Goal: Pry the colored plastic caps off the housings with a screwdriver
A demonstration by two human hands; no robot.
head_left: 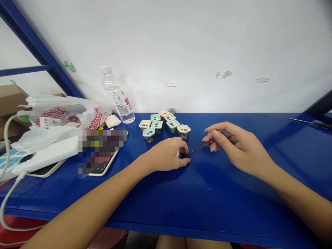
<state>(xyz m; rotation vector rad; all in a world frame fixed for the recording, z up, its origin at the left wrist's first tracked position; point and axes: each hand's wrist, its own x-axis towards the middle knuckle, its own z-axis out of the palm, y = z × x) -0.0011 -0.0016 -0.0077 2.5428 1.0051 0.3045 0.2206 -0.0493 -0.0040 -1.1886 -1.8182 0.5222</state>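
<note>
My left hand (173, 153) is closed around a small dark and pale piece (179, 154), mostly hidden by the fingers, low over the blue table. From the right, my right hand (233, 145) grips a screwdriver (210, 141) with a red handle. Its thin metal shaft points left, and the tip is at the piece in my left hand. Just behind my left hand stands a cluster of several small cups with dark bodies and pastel tops, among them a cream one (184, 129), a mint one (149, 132) and a pink one (164, 113).
A water bottle (118, 97) leans by the wall at the back left. Plastic bags (64, 112), a white device with a cable (49, 154) and a phone (109, 166) crowd the left. At the far right lies a thin metal tool (306, 121). The blue table's front edge (197, 232) is near me.
</note>
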